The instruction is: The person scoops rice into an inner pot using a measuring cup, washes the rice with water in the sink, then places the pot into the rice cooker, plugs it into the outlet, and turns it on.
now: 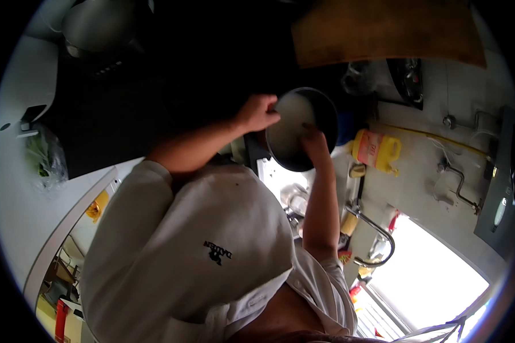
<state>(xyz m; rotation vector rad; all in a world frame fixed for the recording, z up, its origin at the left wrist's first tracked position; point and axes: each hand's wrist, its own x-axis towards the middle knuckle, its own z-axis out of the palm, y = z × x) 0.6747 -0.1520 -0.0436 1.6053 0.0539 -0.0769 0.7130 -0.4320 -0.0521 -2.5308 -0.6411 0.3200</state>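
A round dark pot (326, 114) is tilted in front of my chest, with whitish contents (289, 117) inside that look like rice or cloudy water. At its left side, my left hand (260, 112) grips the rim, fingers closed round the edge. My right hand (313, 142) reaches over the near right rim into the pot, its fingers down at the pale contents. The fingertips are too dark and hidden to show whether they are closed on anything.
Below the pot is a bright sink (272, 174) with metalware in it, and a curved faucet (386, 234) beside it. A yellow jug (377, 150) stands at the wall. A wooden board (383, 34) and a bagged green vegetable (40, 154) lie farther off.
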